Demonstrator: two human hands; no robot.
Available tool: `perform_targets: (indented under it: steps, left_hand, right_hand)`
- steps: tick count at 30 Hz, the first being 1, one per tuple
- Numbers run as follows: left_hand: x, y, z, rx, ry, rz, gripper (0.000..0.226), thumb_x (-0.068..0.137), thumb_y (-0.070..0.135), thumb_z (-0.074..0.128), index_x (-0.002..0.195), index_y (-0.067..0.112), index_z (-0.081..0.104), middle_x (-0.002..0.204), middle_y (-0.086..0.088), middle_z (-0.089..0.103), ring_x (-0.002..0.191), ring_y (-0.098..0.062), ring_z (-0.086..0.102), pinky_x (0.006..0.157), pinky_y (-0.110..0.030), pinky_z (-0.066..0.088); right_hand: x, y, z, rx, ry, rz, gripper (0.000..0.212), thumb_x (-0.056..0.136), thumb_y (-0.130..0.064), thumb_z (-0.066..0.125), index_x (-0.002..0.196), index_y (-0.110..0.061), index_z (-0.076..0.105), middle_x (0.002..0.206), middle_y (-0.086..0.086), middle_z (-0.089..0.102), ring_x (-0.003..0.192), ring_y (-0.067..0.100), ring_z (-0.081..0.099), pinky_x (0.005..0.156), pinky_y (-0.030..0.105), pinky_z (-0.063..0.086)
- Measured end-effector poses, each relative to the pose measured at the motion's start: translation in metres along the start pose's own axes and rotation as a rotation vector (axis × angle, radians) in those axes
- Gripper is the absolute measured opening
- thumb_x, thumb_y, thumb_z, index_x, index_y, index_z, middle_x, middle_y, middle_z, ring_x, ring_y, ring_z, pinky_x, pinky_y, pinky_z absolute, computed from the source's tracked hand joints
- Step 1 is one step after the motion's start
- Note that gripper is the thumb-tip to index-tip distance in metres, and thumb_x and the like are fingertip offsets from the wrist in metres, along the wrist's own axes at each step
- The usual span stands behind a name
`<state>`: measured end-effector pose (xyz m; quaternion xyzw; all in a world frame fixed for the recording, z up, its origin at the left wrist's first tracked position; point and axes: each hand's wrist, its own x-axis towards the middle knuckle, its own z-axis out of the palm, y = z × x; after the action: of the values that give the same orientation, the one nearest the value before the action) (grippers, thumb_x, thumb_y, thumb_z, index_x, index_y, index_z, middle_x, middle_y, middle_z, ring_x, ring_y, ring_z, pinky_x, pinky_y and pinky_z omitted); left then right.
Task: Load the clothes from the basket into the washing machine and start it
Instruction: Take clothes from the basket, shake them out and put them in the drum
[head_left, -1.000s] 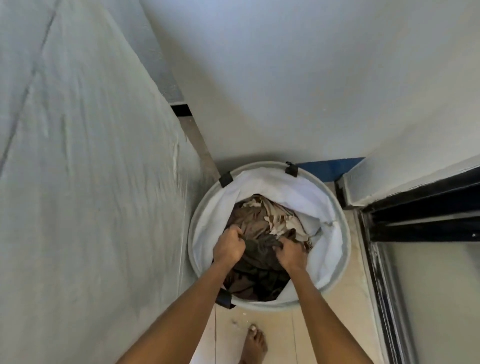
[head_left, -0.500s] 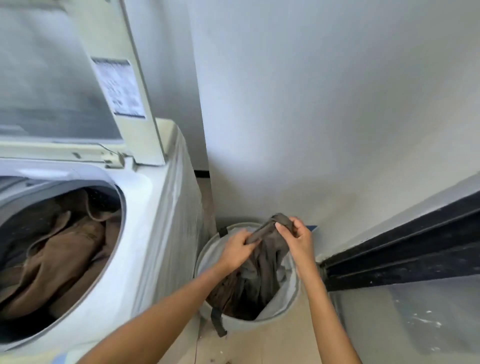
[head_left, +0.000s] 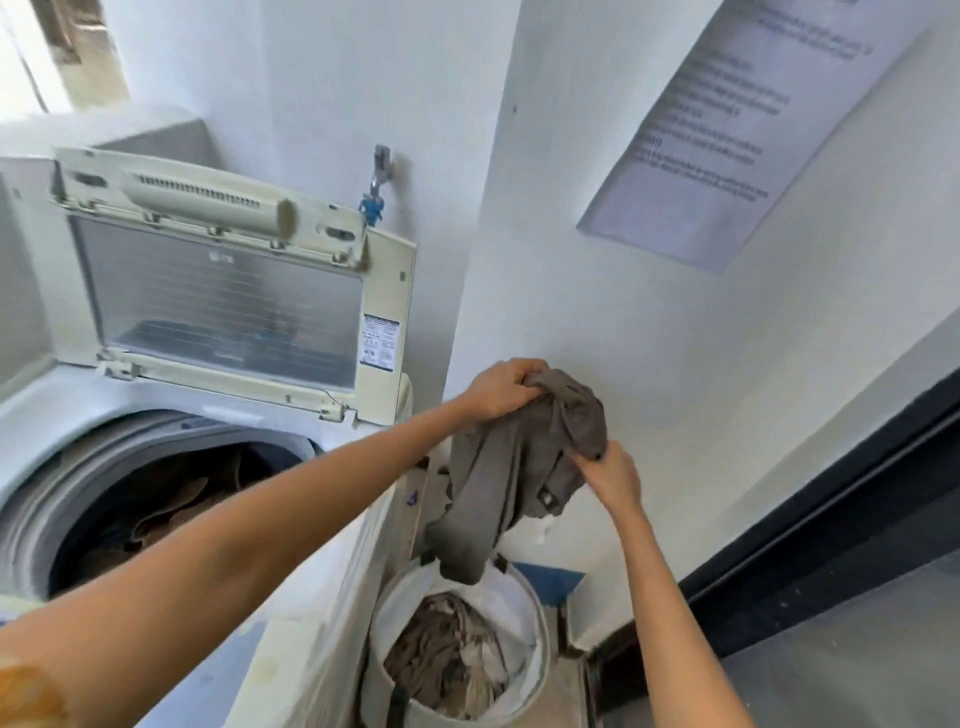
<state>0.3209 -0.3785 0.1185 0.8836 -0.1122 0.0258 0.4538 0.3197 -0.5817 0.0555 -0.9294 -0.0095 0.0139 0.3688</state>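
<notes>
Hands (head_left: 550, 436) grip grey garment (head_left: 519, 467), raised above basket (head_left: 540, 649).

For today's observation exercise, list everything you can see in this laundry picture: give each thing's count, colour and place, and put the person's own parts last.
washing machine: one, white, at left, lid raised, brown clothes in the drum
laundry basket: one, white-lined, on the floor right of the machine, brown and pale clothes inside
garment: one, grey-brown, held up above the basket
tap: one, metal with a blue fitting, on the wall behind the lid
notice: one, pale sheet with blurred print, on the right wall
door frame: one, black, lower right
left hand: grips the garment's top
right hand: grips the garment's right side
</notes>
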Motion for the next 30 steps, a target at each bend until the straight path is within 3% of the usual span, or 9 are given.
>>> perform_targets:
  steps: [3,6,12,16,19,21,26,28,30]
  left_hand:
    - [-0.002,-0.015,-0.037,0.321,0.052,-0.029,0.024,0.085,0.031,0.062,0.107,0.023,0.061,0.106,-0.004,0.066,0.101,-0.025,0.059,0.081,-0.033,0.044]
    - [-0.010,-0.025,-0.052,0.458,0.018,-0.076,0.023,0.084,0.032,0.064,0.102,0.018,0.063,0.103,-0.007,0.066,0.100,-0.024,0.059,0.076,-0.032,0.041]
    - [-0.011,-0.024,-0.051,0.314,0.411,-0.232,0.027,0.079,0.010,0.051,0.104,0.012,0.060,0.112,-0.013,0.055,0.107,-0.031,0.052,0.081,-0.034,0.042]
    - [-0.013,0.000,-0.033,-0.020,-0.005,-0.140,0.061,0.074,0.013,0.069,0.127,0.009,0.040,0.120,-0.010,0.052,0.107,-0.021,0.052,0.086,-0.028,0.041]
    - [-0.015,0.032,-0.017,-0.202,-0.218,-0.033,0.063,0.079,0.017,0.075,0.132,0.012,0.040,0.121,-0.002,0.054,0.108,-0.014,0.054,0.093,-0.026,0.044]
    - [-0.006,0.044,-0.011,-0.216,-0.045,-0.016,0.041,0.082,0.029,0.070,0.118,0.013,0.057,0.113,-0.007,0.064,0.107,-0.021,0.060,0.094,-0.035,0.048]
    - [0.009,0.067,-0.015,-0.569,0.365,-0.081,0.022,0.084,0.036,0.065,0.088,0.014,0.068,0.090,-0.010,0.069,0.088,-0.024,0.064,0.090,-0.047,0.050]
    - [0.012,0.079,-0.022,-0.607,0.378,-0.065,0.015,0.086,0.030,0.066,0.082,0.016,0.067,0.087,-0.009,0.068,0.085,-0.022,0.063,0.090,-0.044,0.051]
    - [0.014,0.087,-0.034,-0.583,0.389,-0.040,0.011,0.086,0.027,0.067,0.079,0.018,0.066,0.086,-0.008,0.067,0.084,-0.020,0.062,0.088,-0.041,0.051]
  right_hand:
    - [0.005,-0.015,-0.033,0.025,0.230,0.011,0.022,0.084,-0.026,0.058,0.102,-0.015,0.067,0.108,0.014,0.068,0.098,0.034,0.062,0.069,0.029,0.039]
    - [0.002,-0.028,-0.046,-0.139,0.310,-0.100,0.016,0.084,-0.023,0.058,0.093,-0.014,0.067,0.106,0.010,0.064,0.102,0.032,0.055,0.069,0.030,0.039]
    - [0.001,-0.058,-0.057,-0.101,0.104,-0.182,0.024,0.086,-0.040,0.060,0.084,-0.016,0.066,0.089,0.010,0.069,0.092,0.031,0.062,0.070,0.035,0.043]
    - [-0.001,-0.100,-0.065,0.035,0.050,-0.332,0.027,0.089,-0.026,0.059,0.067,-0.018,0.045,0.066,-0.001,0.052,0.073,0.020,0.052,0.059,0.031,0.034]
    - [-0.003,-0.127,-0.068,0.249,-0.021,-0.424,0.014,0.089,-0.014,0.057,0.077,-0.016,0.053,0.074,0.001,0.056,0.078,0.019,0.053,0.071,0.035,0.042]
    - [-0.005,-0.132,-0.071,0.381,-0.005,-0.448,0.005,0.089,-0.010,0.059,0.093,-0.012,0.058,0.090,0.004,0.062,0.089,0.018,0.057,0.083,0.036,0.046]
    - [-0.016,-0.094,-0.068,0.375,-0.152,-0.314,0.075,0.075,-0.028,0.079,0.134,-0.019,0.032,0.133,0.000,0.046,0.122,0.013,0.047,0.100,0.029,0.042]
    - [-0.022,-0.073,-0.054,0.245,-0.315,-0.213,0.074,0.074,-0.033,0.079,0.133,-0.022,0.036,0.129,-0.003,0.053,0.117,0.016,0.055,0.087,0.028,0.050]
    - [-0.024,-0.061,-0.044,0.167,-0.258,-0.136,0.051,0.077,-0.041,0.073,0.121,-0.023,0.054,0.114,0.000,0.065,0.102,0.021,0.063,0.076,0.034,0.055]
